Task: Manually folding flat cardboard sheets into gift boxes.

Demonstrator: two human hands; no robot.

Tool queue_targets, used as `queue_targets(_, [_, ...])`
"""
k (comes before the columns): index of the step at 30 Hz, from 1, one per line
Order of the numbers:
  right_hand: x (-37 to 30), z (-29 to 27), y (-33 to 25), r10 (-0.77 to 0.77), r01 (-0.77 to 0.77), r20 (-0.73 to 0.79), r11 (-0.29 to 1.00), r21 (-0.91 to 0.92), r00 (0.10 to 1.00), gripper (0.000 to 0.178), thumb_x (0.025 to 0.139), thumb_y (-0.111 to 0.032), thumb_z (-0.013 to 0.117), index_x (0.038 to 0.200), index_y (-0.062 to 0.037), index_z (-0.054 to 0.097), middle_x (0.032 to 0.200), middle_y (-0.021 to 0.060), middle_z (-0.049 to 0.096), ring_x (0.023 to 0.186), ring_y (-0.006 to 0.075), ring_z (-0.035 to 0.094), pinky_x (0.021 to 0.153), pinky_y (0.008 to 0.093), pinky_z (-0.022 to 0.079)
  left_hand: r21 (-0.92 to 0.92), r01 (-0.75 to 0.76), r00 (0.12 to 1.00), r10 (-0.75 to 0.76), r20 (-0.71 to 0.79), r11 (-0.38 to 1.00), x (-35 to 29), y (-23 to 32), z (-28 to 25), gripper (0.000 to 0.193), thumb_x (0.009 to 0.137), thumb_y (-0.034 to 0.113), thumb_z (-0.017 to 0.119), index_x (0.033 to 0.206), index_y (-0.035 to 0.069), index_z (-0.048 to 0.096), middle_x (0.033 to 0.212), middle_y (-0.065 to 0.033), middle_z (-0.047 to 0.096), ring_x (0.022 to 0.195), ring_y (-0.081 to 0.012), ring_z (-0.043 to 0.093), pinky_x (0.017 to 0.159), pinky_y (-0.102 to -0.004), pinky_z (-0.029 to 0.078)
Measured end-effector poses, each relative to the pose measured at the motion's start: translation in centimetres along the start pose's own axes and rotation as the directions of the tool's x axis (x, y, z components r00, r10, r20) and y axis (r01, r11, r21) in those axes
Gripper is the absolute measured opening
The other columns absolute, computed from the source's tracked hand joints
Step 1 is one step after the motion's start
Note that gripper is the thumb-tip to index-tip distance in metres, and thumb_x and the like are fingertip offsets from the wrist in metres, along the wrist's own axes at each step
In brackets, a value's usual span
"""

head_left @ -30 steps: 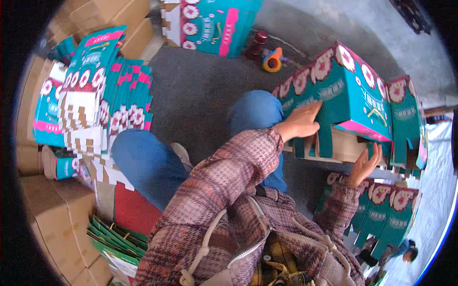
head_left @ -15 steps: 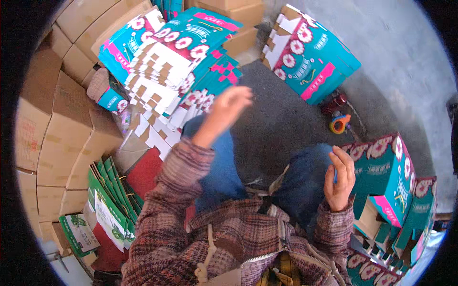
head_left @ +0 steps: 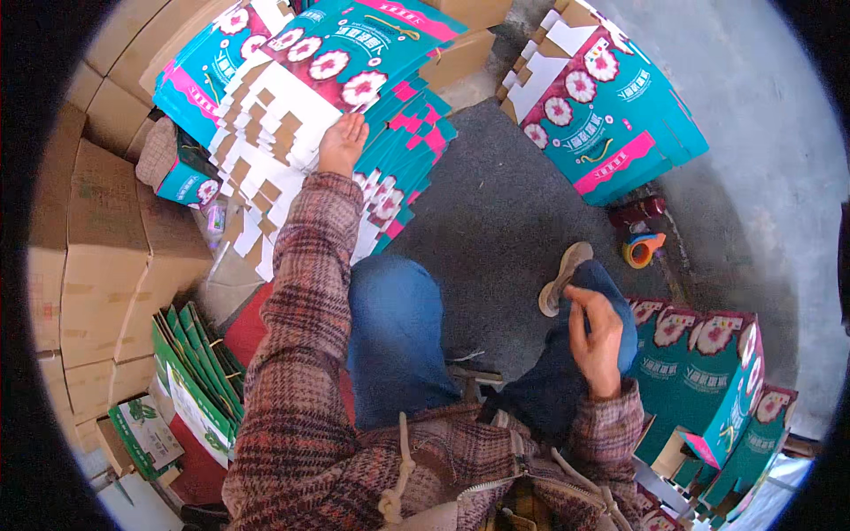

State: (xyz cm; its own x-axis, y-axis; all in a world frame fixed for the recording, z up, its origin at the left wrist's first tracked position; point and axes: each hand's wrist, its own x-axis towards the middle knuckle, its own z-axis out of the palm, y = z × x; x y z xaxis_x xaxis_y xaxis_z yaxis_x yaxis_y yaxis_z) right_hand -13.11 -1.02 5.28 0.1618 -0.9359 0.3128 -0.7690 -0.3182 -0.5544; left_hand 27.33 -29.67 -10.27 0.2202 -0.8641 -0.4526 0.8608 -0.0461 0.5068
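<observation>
My left hand [head_left: 343, 144] reaches forward, its fingers stretched out over the near edge of a pile of flat cardboard carton blanks [head_left: 390, 71]. These are teal, with a maroon band, pink strips and white slotted flaps. The fingertips appear to rest on the top blank; no grip on it shows. Above my right knee hangs my right hand [head_left: 597, 336], its fingers loosely bent and apart, with nothing visible in it. To its right stand folded-up teal cartons [head_left: 686, 372].
Another stack of flat teal blanks [head_left: 611, 106] leans at the far right. Near it on the floor lies an orange tape dispenser [head_left: 643, 250]. Brown boxes [head_left: 106, 239] are piled along the left side. Green folded cartons [head_left: 199, 363] stand at the lower left, on red material.
My left hand has moved forward and left, from above my left knee onto the pile of blanks. My right hand has shifted slightly left. The view has shifted, and a shoe now shows.
</observation>
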Motion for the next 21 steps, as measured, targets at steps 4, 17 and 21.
queue_targets(4, [0.1,-0.1,0.6,0.094,-0.093,0.047,0.995,-0.027,0.994,0.017,0.083,0.005,0.055,0.099,0.0017,0.062,0.092,0.0159,0.065,0.086,0.0303,0.064,0.075,0.0346,0.050,-0.136,-0.101,0.994,0.094,-0.052,0.986,2.5,-1.7,1.3,0.034,0.092,0.010,0.048,0.122,-0.004,0.042,0.129,-0.0155,0.049,0.119,-0.0288,0.049,0.101,-0.0431,0.043])
queue_targets(17, [-0.3,-0.7,1.5,0.173,-0.168,0.034,0.978,-0.123,0.984,0.017,0.083,0.008,0.055,0.098,0.0027,0.061,0.093,0.0161,0.065,0.085,0.0284,0.064,0.076,0.0330,0.049,-0.271,-0.087,0.990,0.054,-0.128,0.959,3.6,-2.2,0.7,0.023,0.093,0.009,0.043,0.109,-0.007,0.051,0.109,-0.0161,0.061,0.103,-0.0263,0.061,0.089,-0.0392,0.052])
queue_targets(21, [-0.2,-0.4,1.6,0.120,-0.119,0.002,0.985,-0.128,0.993,0.021,0.079,0.009,0.057,0.098,0.0025,0.062,0.090,0.0174,0.065,0.080,0.0307,0.065,0.072,0.0352,0.051,-0.286,-0.092,0.991,0.059,-0.122,0.954,3.3,-1.6,1.1,0.026,0.094,0.010,0.041,0.112,-0.007,0.050,0.112,-0.0159,0.061,0.106,-0.0277,0.060,0.091,-0.0400,0.051])
